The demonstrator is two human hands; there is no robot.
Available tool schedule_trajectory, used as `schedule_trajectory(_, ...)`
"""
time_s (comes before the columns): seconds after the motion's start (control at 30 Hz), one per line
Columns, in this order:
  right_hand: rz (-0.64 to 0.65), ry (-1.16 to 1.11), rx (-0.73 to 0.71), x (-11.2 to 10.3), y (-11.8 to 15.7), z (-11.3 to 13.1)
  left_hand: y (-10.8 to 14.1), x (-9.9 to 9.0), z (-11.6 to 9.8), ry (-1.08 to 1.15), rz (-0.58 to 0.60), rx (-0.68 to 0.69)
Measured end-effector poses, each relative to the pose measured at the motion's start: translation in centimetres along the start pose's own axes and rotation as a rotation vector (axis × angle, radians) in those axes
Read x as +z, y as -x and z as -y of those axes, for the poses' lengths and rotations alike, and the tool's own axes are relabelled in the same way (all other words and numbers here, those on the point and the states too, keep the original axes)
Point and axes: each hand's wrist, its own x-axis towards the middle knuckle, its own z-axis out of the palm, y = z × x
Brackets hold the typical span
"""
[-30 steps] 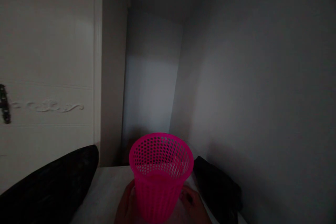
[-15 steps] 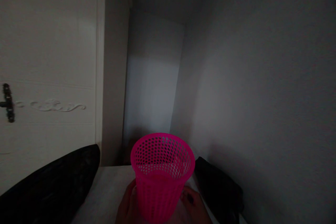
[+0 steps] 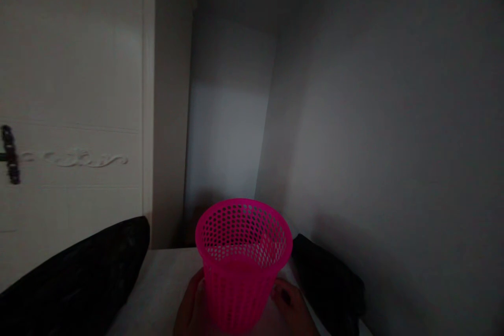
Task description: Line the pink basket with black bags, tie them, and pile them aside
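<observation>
A bright pink plastic wastebasket (image 3: pixel 238 299) with a perforated wall stands upright at the bottom centre, its round mouth facing up and tilted toward me. Nothing shows inside it. My left hand (image 3: pixel 189 304) is at its left side, with the fingers curled against the wall. On the opposite side my right hand (image 3: pixel 292 305) presses its fingertips to the wall, low down. The basket hides part of both hands. Under it is a pale surface (image 3: pixel 165 273).
A shiny black plastic bag (image 3: pixel 79 278) lies at the lower left. Another black bundle (image 3: pixel 331 283) rests at the right, near the grey wall (image 3: pixel 374 168). At the left stands a white door (image 3: pixel 79 73) with a dark handle (image 3: pixel 10 155). The room is dim.
</observation>
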Motion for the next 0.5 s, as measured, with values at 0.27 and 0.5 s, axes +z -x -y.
schedule_trajectory(0.27, -0.022, 0.022, -0.005, -0.3, -0.1, -0.4, 0.5, -0.1, -1.7, -0.05, -0.072, 0.017)
schedule_trajectory(0.5, -0.09, 0.069, -0.012, -0.4, -0.3, -0.5, -1.0, -6.1, 0.6, -0.323, -0.355, -0.046)
